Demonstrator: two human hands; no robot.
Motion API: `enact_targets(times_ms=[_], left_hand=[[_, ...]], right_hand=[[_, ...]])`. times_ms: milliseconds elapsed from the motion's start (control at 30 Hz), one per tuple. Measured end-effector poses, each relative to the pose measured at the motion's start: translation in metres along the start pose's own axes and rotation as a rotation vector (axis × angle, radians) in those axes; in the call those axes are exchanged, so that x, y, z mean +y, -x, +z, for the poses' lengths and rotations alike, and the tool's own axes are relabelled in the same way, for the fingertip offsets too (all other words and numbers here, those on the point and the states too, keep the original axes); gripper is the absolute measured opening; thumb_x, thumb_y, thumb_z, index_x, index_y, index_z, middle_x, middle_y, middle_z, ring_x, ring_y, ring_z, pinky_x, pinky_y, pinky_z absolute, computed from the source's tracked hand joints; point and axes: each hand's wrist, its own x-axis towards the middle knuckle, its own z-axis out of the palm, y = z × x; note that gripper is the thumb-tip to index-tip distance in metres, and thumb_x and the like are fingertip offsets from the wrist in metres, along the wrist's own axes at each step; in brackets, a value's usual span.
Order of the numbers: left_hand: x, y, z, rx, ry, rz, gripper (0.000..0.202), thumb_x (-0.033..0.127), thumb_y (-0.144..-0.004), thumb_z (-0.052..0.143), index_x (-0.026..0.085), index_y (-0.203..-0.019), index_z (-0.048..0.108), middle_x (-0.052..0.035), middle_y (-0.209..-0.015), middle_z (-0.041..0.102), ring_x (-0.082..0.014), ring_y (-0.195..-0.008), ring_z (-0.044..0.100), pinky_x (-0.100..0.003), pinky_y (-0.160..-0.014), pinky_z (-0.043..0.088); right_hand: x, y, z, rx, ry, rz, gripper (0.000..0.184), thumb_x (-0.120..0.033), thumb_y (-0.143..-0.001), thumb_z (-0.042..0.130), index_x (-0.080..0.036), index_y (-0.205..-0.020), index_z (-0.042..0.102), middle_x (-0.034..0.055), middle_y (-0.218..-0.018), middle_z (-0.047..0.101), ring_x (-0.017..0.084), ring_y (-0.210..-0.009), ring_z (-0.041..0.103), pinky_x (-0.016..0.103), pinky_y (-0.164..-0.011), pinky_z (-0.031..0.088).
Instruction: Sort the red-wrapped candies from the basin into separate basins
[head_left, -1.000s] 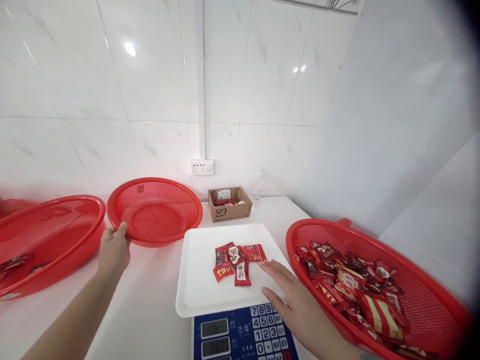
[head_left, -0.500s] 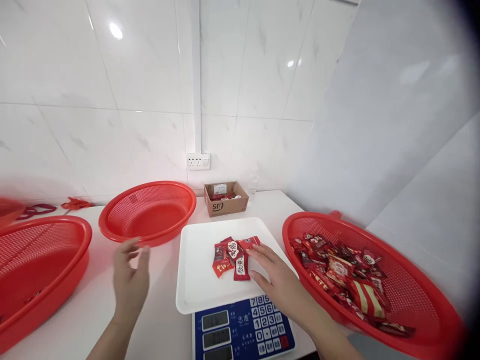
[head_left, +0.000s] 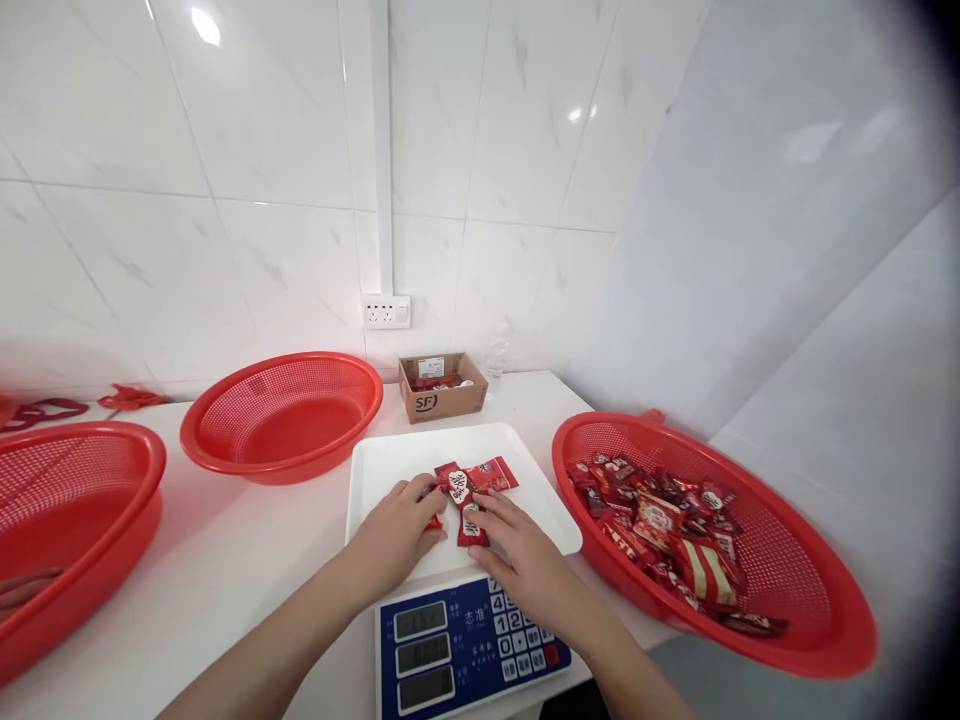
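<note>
A small heap of red candy packets [head_left: 474, 482] lies on the white tray [head_left: 390, 465] of a blue-faced scale [head_left: 469, 650]. My left hand [head_left: 396, 532] rests on the tray at the heap's left side, fingers curled over some packets. My right hand [head_left: 521, 560] lies at the heap's right side, fingers spread and touching the packets. Whether either hand grips a packet is hidden by the fingers.
A red mesh basket [head_left: 795, 610] full of red candy packets stands to the right. An empty red basket [head_left: 281, 415] sits behind the tray on the left, another red basket [head_left: 71, 510] at far left. A small cardboard box [head_left: 442, 388] stands by the tiled wall.
My left hand let go of the empty basket's rim and moved right onto the tray beside the packets. My right hand slid in against the heap.
</note>
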Motion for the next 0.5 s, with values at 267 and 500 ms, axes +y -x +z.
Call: enact_targets(times_ms=[267, 500], left_hand=[[-0.016, 0.001, -0.025, 0.225, 0.16, -0.111, 0.01, 0.022, -0.087, 0.038, 0.022, -0.077, 0.042, -0.0037, -0.102, 0.055, -0.0181, -0.091, 0.054, -0.032, -0.079, 0.045], [-0.07, -0.013, -0.082, 0.361, -0.148, -0.465, 0.024, 0.028, -0.088, 0.032, 0.019, -0.104, 0.048, -0.0143, -0.127, 0.046, -0.0308, -0.114, 0.047, -0.04, -0.077, 0.046]], right_hand=[[0.005, 0.001, 0.004, 0.046, 0.032, -0.028, 0.037, -0.032, -0.088, 0.047, -0.019, -0.122, 0.057, 0.0095, -0.135, 0.048, 0.025, -0.129, 0.036, 0.045, -0.105, 0.033], [0.005, 0.002, 0.004, 0.055, 0.057, -0.034, 0.038, -0.031, -0.089, 0.046, -0.02, -0.123, 0.056, 0.0084, -0.134, 0.05, 0.025, -0.128, 0.038, 0.045, -0.105, 0.034]])
